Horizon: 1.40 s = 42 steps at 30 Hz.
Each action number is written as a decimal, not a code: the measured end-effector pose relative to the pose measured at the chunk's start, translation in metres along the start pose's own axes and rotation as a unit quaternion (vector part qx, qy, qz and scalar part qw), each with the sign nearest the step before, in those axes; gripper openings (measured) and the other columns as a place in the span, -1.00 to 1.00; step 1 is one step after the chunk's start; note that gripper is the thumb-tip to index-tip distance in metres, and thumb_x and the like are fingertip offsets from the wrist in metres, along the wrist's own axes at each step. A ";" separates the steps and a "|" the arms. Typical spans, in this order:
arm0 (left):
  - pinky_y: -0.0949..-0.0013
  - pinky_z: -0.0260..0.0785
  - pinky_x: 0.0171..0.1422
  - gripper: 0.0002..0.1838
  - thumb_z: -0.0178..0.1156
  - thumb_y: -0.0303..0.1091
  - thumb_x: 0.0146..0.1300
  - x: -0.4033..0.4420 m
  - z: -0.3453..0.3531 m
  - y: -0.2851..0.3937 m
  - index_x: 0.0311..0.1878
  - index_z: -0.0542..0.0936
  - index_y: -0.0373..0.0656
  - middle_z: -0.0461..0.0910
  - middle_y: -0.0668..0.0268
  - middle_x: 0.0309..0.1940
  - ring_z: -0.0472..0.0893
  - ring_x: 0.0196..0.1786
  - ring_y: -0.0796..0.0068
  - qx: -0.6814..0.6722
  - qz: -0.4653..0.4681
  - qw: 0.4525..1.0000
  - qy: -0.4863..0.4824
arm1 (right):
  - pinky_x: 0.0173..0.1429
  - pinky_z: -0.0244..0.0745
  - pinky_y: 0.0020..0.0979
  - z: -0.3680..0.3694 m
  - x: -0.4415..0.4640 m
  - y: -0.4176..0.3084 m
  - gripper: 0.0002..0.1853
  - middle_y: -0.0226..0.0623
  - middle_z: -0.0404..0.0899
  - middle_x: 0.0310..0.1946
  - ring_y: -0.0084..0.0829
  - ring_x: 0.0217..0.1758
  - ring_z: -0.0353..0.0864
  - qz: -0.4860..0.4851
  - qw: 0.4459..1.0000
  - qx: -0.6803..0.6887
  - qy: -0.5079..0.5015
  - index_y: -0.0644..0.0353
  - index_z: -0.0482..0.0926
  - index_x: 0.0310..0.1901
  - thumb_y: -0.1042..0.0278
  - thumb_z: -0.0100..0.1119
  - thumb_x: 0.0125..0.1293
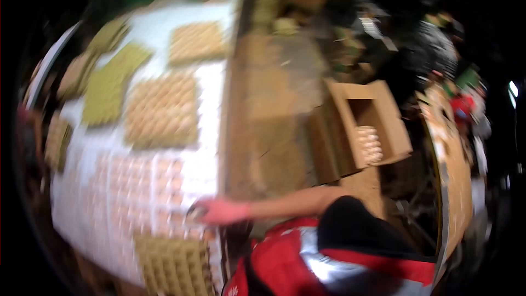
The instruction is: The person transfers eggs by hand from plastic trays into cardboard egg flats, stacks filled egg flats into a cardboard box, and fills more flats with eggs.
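My right hand [219, 211] reaches left over the near right part of a white table [211, 172]. Its fingers look closed around a small greyish thing [195, 212], too blurred to name. Under and beside the fingertips are rows of pale brown eggs [129, 178] set in a white grid. Just nearer to me lies an olive egg tray [172, 263] with no eggs visible in its cups. Beyond the hand stands a tray full of brown eggs [161, 109]. My left hand is out of view.
Another tray of eggs [197, 43] sits farther back, with olive egg trays [107, 93] to the left. Right of the table's wooden edge [227, 115] is a brown floor [274, 109]. An open cardboard box [392, 131] there holds stacked egg trays [370, 145].
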<state>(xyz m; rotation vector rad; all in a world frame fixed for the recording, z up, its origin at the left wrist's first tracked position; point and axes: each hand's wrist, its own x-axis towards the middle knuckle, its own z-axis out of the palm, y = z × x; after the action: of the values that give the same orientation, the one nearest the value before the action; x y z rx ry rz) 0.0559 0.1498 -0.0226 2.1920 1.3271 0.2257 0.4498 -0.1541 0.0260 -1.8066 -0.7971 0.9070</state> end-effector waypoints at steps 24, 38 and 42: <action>-0.02 0.16 0.43 -0.33 0.30 -0.25 0.19 -0.022 0.285 0.316 0.39 0.39 -0.06 0.30 0.03 0.37 0.32 0.34 -0.04 0.216 0.233 0.948 -0.017 | -0.03 0.57 -0.37 -0.104 0.081 0.067 -0.66 -0.22 0.53 -0.02 -0.30 -0.10 0.65 -0.179 0.973 -0.116 0.084 0.15 0.60 0.07 0.53 0.23 0.23; 0.07 0.14 0.52 -0.25 0.18 -0.15 0.43 -0.112 0.146 -0.068 0.53 0.13 -0.29 0.23 -0.11 0.45 0.29 0.44 -0.07 -0.278 -0.174 0.909 0.257 | -0.03 0.54 -0.39 -0.093 0.105 0.047 -0.67 -0.21 0.53 -0.04 -0.37 -0.14 0.63 -0.173 0.964 -0.038 0.199 0.19 0.60 0.08 0.51 0.20 0.26; 0.06 0.12 0.54 -0.31 0.20 -0.25 0.40 -0.099 0.093 0.058 0.47 0.22 -0.37 0.32 -0.09 0.40 0.28 0.44 -0.11 0.088 -0.276 0.901 0.322 | 0.10 0.51 -0.34 -0.126 0.119 0.038 -0.50 -0.13 0.44 0.12 -0.23 -0.04 0.59 -0.120 0.932 -0.044 0.339 0.19 0.43 0.28 0.44 0.19 0.30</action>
<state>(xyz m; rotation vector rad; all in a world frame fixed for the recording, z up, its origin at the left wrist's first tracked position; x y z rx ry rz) 0.0897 0.0096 -0.0547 1.8266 2.3536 0.6659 0.6227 -0.1256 -0.0014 -1.8709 -0.5889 0.0587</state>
